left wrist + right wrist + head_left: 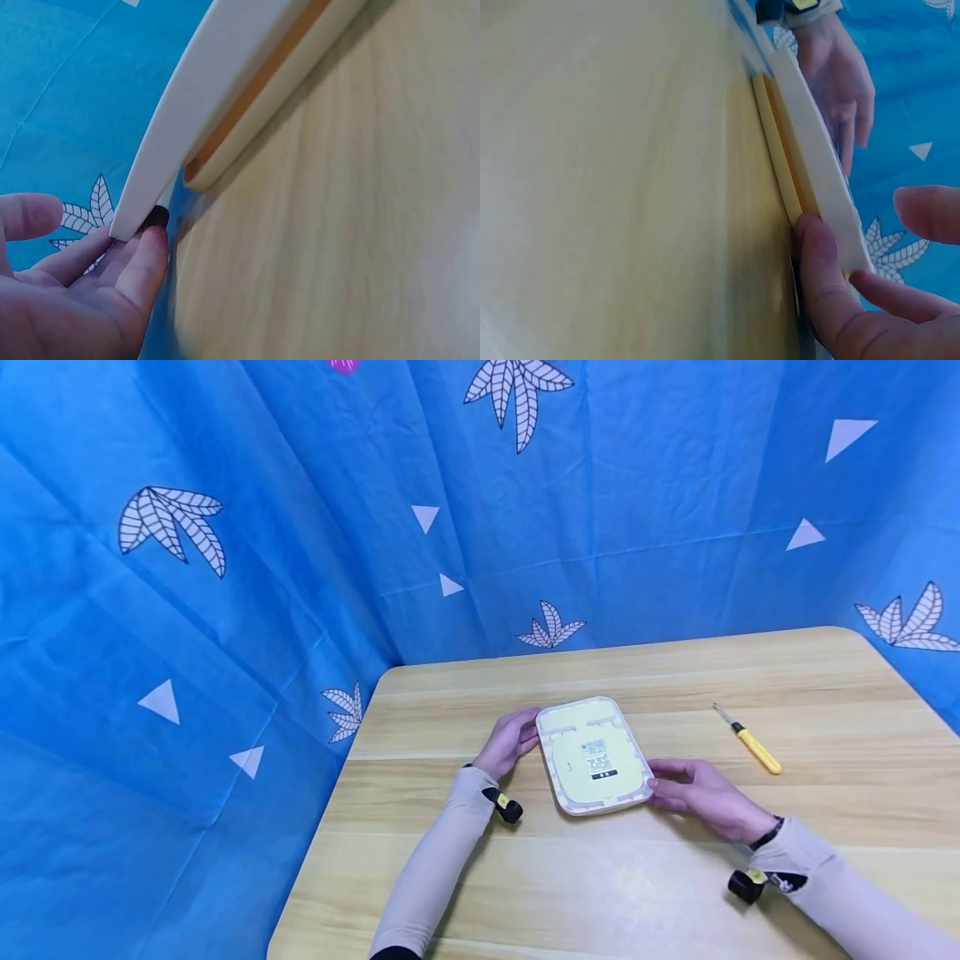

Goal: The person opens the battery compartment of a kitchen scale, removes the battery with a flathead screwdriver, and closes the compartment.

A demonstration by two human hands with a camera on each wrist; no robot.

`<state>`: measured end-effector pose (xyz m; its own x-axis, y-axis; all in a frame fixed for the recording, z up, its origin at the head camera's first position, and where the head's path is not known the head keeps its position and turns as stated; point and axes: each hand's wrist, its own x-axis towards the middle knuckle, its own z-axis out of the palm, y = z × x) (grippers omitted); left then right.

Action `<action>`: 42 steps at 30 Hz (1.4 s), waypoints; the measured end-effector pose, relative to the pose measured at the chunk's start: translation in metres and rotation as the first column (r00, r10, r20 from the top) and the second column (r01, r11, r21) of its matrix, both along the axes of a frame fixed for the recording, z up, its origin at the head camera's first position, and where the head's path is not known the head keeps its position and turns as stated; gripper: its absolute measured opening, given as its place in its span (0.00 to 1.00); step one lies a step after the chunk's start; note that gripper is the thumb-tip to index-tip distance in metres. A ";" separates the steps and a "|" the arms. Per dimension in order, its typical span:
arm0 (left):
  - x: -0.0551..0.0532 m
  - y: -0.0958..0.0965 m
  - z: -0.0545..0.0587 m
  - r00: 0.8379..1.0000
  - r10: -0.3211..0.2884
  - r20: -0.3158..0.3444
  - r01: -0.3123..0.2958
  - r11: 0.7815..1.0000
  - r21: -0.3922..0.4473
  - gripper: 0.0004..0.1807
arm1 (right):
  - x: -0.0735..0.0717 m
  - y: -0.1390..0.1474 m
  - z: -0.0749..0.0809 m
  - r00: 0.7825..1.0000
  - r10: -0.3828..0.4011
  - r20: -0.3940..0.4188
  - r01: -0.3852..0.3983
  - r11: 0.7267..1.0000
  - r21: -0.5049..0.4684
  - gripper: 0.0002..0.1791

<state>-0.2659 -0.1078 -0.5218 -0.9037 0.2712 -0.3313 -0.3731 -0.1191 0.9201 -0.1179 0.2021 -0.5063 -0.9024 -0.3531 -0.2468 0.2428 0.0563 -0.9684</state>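
A flat white device (600, 752) with rounded corners lies between my hands in the head view. Its upward face carries a printed label (597, 759) and a raised rim. My left hand (510, 745) holds its far left edge. In the left wrist view, the left fingers (142, 270) are at the device's corner, and the thumb stands apart. My right hand (701, 795) holds the near right corner. The right wrist view shows fingertips (821, 244) against the white side (817, 150), above a thin yellowish strip (780, 150) along the underside.
A screwdriver (756, 749) with a yellow handle lies on the wooden table (450, 693), to the right beyond my right hand. A blue patterned curtain (637, 485) hangs behind the table and along its left side. Small black cameras (510, 810) are strapped to both wrists.
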 end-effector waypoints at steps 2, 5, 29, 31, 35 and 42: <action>0.001 -0.004 -0.001 1.000 0.005 -0.008 -0.005 1.000 -0.027 0.23 | -0.003 0.002 0.000 1.000 -0.003 -0.009 0.003 1.000 0.026 0.39; 0.001 -0.009 -0.003 1.000 0.005 -0.031 -0.007 0.996 -0.084 0.21 | -0.007 0.006 0.000 1.000 -0.002 -0.031 0.004 0.998 0.064 0.37; 0.018 -0.047 -0.001 0.978 -0.192 -0.080 0.154 0.927 -0.341 0.18 | -0.055 0.019 0.004 0.980 -0.007 -0.199 0.081 0.928 0.364 0.26; 0.021 -0.049 0.000 0.974 -0.215 -0.077 0.178 0.926 -0.333 0.19 | -0.059 0.020 0.004 0.983 -0.001 -0.186 0.070 0.928 0.367 0.25; 0.027 -0.055 0.001 0.964 -0.260 -0.057 0.230 0.921 -0.315 0.20 | -0.067 0.022 0.004 0.989 0.016 -0.146 0.035 0.942 0.335 0.23; 0.037 -0.059 0.004 0.937 -0.349 -0.005 0.331 0.893 -0.306 0.26 | -0.082 0.023 0.005 0.997 -0.001 -0.071 0.023 0.951 0.308 0.23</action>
<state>-0.2284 -0.1671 -0.5181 -0.7936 0.4636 -0.3940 -0.2868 0.2861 0.9143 -0.2002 0.2251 -0.5016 -0.9249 -0.2583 -0.2789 0.1786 0.3523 -0.9187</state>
